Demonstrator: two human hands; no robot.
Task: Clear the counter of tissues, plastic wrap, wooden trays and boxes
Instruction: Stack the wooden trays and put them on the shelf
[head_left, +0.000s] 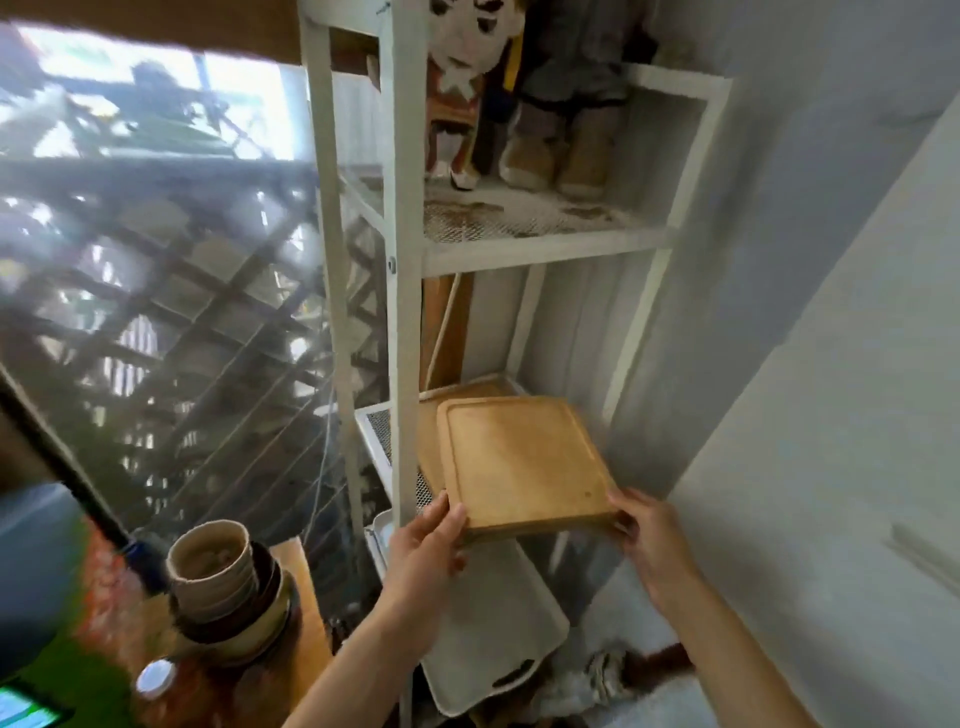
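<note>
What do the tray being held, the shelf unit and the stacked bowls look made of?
Square tray: light wood, matte, with faint grain and a routed rim groove. Shelf unit: apparently white-painted metal, thin frame and mesh decks, stained. Stacked bowls: likely glazed ceramic in beige and brown, though blur leaves it open.

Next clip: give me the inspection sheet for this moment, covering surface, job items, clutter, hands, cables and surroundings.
Surface: white mesh rack shelf; no counter in view.
Job's things: wooden tray held over a second wooden tray lying on the shelf.
Clutter: stacked bowls, white plastic tray, plush dolls.
Hands: left hand and right hand each grip a near corner of the tray.
Cables: nothing seen.
Surroundings: window left, grey wall right.
</note>
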